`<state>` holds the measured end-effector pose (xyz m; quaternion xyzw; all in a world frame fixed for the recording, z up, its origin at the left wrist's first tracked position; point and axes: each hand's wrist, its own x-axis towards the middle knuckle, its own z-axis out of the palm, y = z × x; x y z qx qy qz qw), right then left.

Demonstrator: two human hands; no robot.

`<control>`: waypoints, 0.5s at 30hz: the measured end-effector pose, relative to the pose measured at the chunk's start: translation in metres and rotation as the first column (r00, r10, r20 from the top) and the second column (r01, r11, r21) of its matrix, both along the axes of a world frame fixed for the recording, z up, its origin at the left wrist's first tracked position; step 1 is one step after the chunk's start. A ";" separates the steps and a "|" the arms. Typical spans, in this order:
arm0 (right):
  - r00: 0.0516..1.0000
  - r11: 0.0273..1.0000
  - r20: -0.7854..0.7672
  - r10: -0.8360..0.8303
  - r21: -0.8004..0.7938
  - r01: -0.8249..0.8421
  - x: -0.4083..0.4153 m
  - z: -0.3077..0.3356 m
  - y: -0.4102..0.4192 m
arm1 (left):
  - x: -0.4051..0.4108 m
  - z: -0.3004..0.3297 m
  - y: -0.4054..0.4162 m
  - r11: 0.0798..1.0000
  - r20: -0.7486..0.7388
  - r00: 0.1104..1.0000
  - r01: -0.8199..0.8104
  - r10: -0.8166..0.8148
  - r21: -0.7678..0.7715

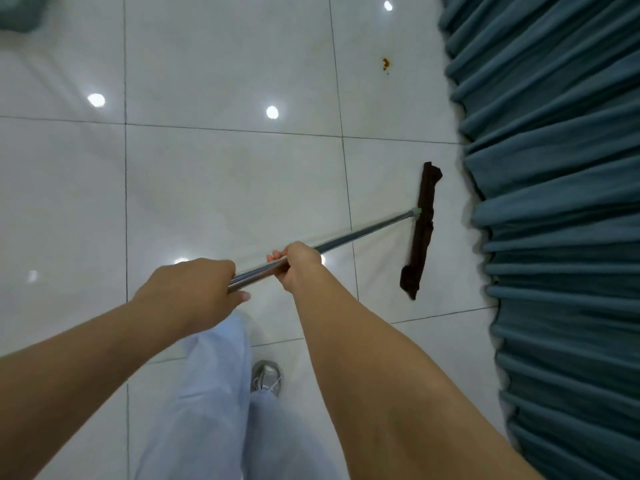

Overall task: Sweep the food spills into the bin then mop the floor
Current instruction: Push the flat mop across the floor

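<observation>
left hand (pixel 194 292): clenched on mop handle (pixel 363 232) | right hand (pixel 298 263): clenched on handle | mop head (pixel 420 230): flat on floor (pixel 225 174)

One mop (pixel 420 230), one food spill (pixel 385 64), one teal curtain (pixel 561 209). Two hands on the mop: left hand (pixel 194 289), right hand (pixel 299 268). One shoe (pixel 266 375) visible.

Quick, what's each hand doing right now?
Left hand: closed around the mop handle, near its end.
Right hand: closed around the same handle, further down.
</observation>
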<state>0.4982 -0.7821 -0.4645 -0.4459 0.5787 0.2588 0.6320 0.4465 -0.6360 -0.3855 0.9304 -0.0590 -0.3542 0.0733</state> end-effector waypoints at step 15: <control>0.982 0.970 0.011 0.189 -0.155 -0.185 0.133 0.032 0.095 | 0.115 0.017 0.098 0.968 -0.047 0.983 -0.181 0.175 -0.173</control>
